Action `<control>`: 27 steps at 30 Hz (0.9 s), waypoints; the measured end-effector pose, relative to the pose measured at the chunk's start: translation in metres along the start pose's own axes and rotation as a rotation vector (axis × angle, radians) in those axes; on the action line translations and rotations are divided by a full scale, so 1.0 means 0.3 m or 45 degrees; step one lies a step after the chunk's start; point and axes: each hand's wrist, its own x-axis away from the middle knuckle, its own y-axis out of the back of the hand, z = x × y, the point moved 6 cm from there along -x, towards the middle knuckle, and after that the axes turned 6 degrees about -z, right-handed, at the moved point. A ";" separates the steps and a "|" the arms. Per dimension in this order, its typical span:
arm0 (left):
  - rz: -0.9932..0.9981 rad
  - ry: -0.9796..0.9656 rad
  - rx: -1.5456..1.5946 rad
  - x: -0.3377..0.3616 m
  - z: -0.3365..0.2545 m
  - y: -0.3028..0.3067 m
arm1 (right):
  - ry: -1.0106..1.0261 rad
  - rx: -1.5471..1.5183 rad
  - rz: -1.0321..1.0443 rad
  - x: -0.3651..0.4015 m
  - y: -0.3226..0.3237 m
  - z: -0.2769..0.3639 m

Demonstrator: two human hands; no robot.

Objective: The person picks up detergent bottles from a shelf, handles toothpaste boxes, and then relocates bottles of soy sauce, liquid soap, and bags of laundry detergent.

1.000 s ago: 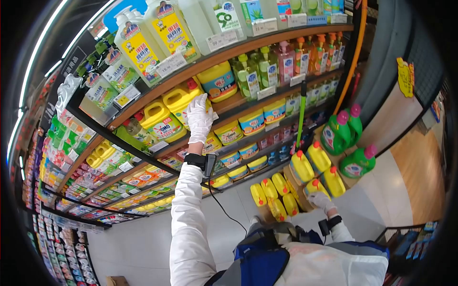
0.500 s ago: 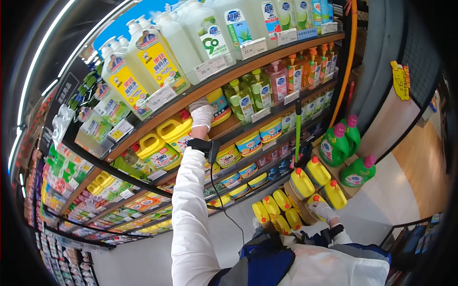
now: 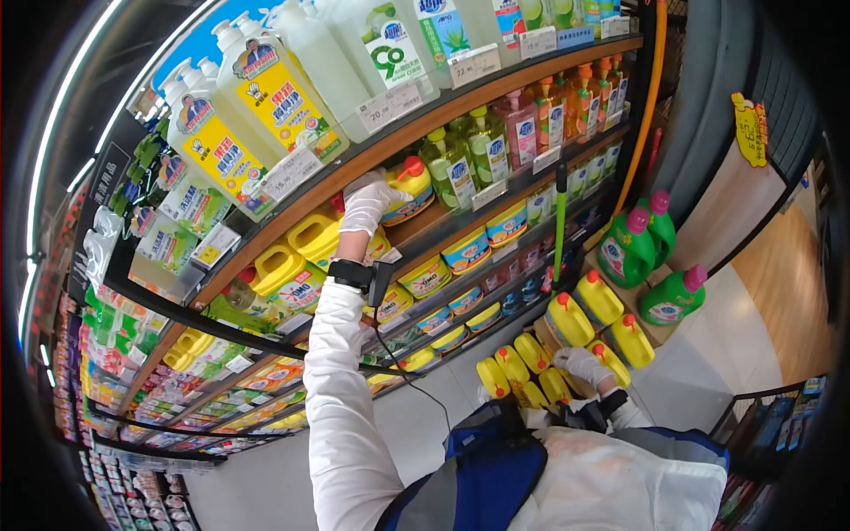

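My left hand (image 3: 365, 198), in a white glove, reaches onto a middle shelf under the upper board. It is closed at the side of a yellow jug (image 3: 409, 184) with a red cap; part of the fingers is hidden. To its left stand yellow OMO jugs (image 3: 285, 274). Low down on the right, my gloved right hand (image 3: 583, 365) hovers among yellow jugs on the floor, fingers loosely stretched with nothing visible in them. One red-capped yellow jug (image 3: 614, 365) is just right of it, and a group of smaller-looking yellow jugs (image 3: 511, 365) lies to its left.
White pump bottles (image 3: 292, 97) line the top shelf above my left arm. Green and pink bottles (image 3: 485, 150) stand right of that hand. A green pole (image 3: 560, 230) leans by the shelf. Large green jugs (image 3: 627, 252) stand on the floor. A cable (image 3: 416, 380) hangs from my left wrist.
The view has shifted slightly. The yellow jug by my left hand now shows its red cap and sits farther forward. My right hand has moved left, off the red-capped jug.
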 end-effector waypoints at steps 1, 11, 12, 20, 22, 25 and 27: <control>0.074 0.006 -0.008 0.022 -0.016 0.009 | 0.016 -0.001 0.006 -0.003 0.000 0.013; 0.066 -0.068 -0.045 0.073 -0.030 0.005 | 0.053 -0.028 -0.016 -0.009 -0.001 -0.012; 0.068 -0.084 -0.050 0.076 -0.037 0.014 | 0.040 -0.017 -0.008 0.001 -0.004 -0.013; 0.200 -0.037 0.050 0.064 -0.063 0.077 | -0.085 -0.028 0.024 0.006 -0.016 -0.032; 0.185 -0.034 0.078 0.041 -0.022 0.058 | -0.022 -0.051 0.005 -0.008 -0.013 -0.039; 0.168 0.018 0.138 0.043 0.001 0.057 | -0.015 -0.047 -0.010 -0.040 -0.026 -0.051; 0.147 0.079 0.210 0.086 -0.016 0.073 | -0.024 -0.044 0.004 -0.049 -0.032 -0.043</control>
